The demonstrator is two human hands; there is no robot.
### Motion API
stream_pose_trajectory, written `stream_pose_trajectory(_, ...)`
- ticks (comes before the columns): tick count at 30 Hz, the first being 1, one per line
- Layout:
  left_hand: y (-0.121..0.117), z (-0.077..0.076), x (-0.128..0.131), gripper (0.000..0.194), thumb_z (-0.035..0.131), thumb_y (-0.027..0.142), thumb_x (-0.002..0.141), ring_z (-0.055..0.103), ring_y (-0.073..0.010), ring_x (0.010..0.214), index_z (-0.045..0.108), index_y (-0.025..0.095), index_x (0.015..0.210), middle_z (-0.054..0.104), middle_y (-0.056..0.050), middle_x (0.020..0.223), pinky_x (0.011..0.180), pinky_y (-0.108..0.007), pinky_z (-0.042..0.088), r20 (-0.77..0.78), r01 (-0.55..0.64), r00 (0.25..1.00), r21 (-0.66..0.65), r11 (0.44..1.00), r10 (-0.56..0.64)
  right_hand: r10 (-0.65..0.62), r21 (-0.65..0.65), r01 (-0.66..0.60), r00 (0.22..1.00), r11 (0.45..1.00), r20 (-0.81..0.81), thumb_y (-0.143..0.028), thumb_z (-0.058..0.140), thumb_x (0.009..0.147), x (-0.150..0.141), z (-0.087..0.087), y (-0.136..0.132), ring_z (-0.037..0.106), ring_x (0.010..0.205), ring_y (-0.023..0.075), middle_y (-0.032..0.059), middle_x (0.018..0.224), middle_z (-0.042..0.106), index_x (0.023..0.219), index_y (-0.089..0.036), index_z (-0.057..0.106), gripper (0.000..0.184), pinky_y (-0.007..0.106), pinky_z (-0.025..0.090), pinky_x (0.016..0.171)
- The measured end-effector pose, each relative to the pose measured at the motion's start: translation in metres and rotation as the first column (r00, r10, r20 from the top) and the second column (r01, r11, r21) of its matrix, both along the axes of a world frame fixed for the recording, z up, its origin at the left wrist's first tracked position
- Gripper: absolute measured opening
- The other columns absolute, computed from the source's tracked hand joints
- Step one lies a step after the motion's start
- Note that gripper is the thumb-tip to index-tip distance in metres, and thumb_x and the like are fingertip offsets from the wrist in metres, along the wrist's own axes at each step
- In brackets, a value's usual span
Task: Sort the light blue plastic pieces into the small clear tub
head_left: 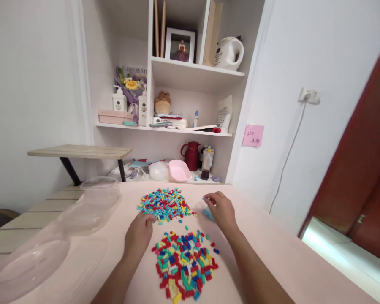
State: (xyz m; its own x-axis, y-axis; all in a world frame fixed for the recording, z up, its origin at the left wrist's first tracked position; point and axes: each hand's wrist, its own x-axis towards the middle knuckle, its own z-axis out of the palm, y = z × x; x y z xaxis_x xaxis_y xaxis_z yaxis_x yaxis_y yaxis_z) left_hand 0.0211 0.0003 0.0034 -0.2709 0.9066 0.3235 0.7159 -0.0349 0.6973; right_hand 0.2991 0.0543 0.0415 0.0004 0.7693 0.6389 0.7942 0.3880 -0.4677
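Note:
My right hand pinches a small light-blue toy brick between thumb and fingertips. Under that hand lies a group of light-blue bricks, partly hidden by the fingers, in what looks like a clear container. My left hand rests at the near left edge of a dense far pile of small mixed-colour bricks. Its fingers are curled together, and whatever they may hold is hidden. Closer to me, between my forearms, a looser pile of mixed bricks is spread on the pale pink tabletop.
Clear plastic containers line the table's left side. A pink tray, a red jug and a bottle stand behind the table. Shelves rise above them. On the left is a small wooden stand.

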Motion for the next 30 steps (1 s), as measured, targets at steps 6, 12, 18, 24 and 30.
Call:
stream_pose_trajectory(6,0.003,-0.002,-0.002,0.031,0.043,0.019,0.081,0.062,-0.0167,0.098,0.073,0.025,0.084,0.070,0.000,0.102,0.086,-0.027,0.043,-0.005,0.011,1.000,-0.037,0.999,-0.011,-0.246,0.007,0.248,0.957,0.969,0.151,-0.022,0.053,0.083,0.011,0.000,-0.003,0.055,0.095,0.0248,0.0071,0.094,0.062,0.096,-0.026,0.070,0.021,0.038,0.035,0.080)
stream_pose_trajectory(12,0.002,-0.003,-0.001,0.030,0.043,0.019,0.081,0.062,-0.0165,0.100,0.072,0.025,0.085,0.071,0.000,0.104,0.088,-0.026,0.043,-0.027,0.034,0.999,-0.070,0.997,-0.036,0.006,0.081,-0.003,0.999,0.997,-0.036,-0.021,0.045,0.086,-0.004,0.001,-0.003,0.059,0.080,0.0172,0.0053,0.092,0.062,0.109,-0.025,0.066,0.031,0.030,0.042,0.075)
stream_pose_trajectory(18,0.000,0.001,0.001,0.033,0.042,0.018,0.082,0.062,-0.0166,0.101,0.073,0.026,0.089,0.071,0.000,0.106,0.087,-0.026,0.044,-0.084,0.051,0.995,-0.126,0.991,-0.062,0.344,-0.150,-0.337,0.939,0.930,0.023,-0.024,0.050,0.084,-0.029,-0.007,-0.010,0.062,0.080,0.0162,0.0013,0.090,0.071,0.093,-0.026,0.071,0.024,0.026,0.043,0.072)
stream_pose_trajectory(24,0.001,0.002,0.001,0.035,0.042,0.017,0.082,0.062,-0.0168,0.102,0.074,0.026,0.092,0.070,0.000,0.109,0.087,-0.027,0.044,-0.106,0.060,0.992,-0.131,0.990,-0.074,0.383,-0.327,-0.321,0.912,0.889,0.146,-0.022,0.050,0.081,-0.036,-0.016,-0.010,0.062,0.085,0.0172,0.0022,0.093,0.071,0.094,-0.026,0.072,0.025,0.025,0.042,0.075)
stream_pose_trajectory(30,0.000,0.003,0.002,0.033,0.044,0.017,0.082,0.063,-0.0168,0.100,0.074,0.026,0.089,0.070,0.000,0.107,0.086,-0.026,0.044,-0.120,0.055,0.990,-0.115,0.992,-0.068,0.425,-0.366,-0.346,0.891,0.864,0.160,-0.022,0.053,0.079,-0.045,-0.026,-0.008,0.062,0.089,0.0181,0.0018,0.096,0.071,0.092,-0.027,0.072,0.023,0.026,0.043,0.078)
